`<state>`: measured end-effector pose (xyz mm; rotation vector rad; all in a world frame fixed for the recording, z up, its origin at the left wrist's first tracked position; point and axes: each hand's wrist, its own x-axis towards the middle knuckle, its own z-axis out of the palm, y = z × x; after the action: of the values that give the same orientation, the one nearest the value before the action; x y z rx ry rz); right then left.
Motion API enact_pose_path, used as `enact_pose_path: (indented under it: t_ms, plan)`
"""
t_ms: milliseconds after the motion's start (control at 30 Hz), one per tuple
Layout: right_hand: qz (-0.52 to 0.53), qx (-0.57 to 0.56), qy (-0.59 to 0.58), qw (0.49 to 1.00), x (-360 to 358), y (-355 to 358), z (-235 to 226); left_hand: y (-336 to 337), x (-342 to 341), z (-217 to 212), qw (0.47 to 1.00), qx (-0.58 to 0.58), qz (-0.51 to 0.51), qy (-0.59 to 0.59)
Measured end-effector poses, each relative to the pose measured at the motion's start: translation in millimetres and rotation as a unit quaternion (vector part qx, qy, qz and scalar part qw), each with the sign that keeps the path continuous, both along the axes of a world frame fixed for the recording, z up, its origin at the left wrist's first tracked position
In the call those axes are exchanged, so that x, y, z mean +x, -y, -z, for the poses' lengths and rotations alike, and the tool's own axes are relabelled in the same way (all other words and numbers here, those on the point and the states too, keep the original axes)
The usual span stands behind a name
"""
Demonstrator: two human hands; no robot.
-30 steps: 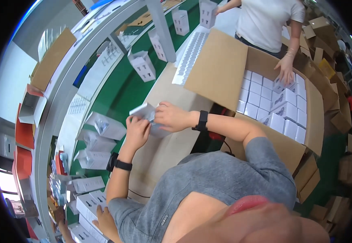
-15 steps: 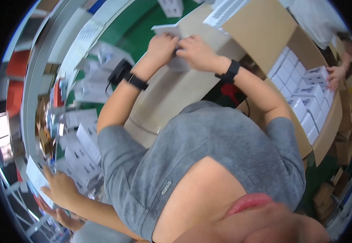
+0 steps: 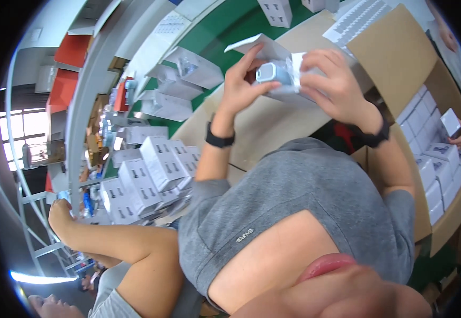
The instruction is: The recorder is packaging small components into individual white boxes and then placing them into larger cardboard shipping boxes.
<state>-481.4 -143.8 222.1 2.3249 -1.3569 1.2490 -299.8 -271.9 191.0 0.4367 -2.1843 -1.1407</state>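
Left hand (image 3: 241,84) clamps white box (image 3: 275,49) by pale-blue device (image 3: 274,73); right hand (image 3: 340,89), fingers curled, grip unclear

Blue device (image 3: 274,73) smooth plastic; carton (image 3: 387,58) matt cardboard; shirt (image 3: 294,175) matt cloth.

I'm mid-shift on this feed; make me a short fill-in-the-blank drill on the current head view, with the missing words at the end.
1. The device between the left hand and the right hand is light ____.
2. The large brown carton stands on the person's ____ side.
3. The wristband on the left arm is ____.
4. The shirt worn by the person is ____.

Missing words: blue; right; black; grey.
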Motion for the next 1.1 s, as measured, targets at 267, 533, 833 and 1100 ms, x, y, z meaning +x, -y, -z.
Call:
enact_pose_path:
  t_ms: [267,533,833,1100]
  plan:
    - [-0.057,-0.061,0.027,0.996,47.5,-16.4,-34.5,-26.6,45.9,-20.4,0.939,0.092,-0.001,-0.331]
    - [-0.010,0.151,0.197,0.969,55.3,7.3,8.4,-17.2,51.8,-30.3,0.976,-0.130,-0.073,-0.160]
    - [-0.052,0.116,0.308,0.943,43.0,28.3,2.3,28.1,32.5,25.0,0.985,0.166,0.036,-0.021]
    - [0.348,0.042,0.234,0.907,-35.1,-106.5,-59.8,156.7,35.3,59.5,0.936,0.122,-0.263,-0.198]
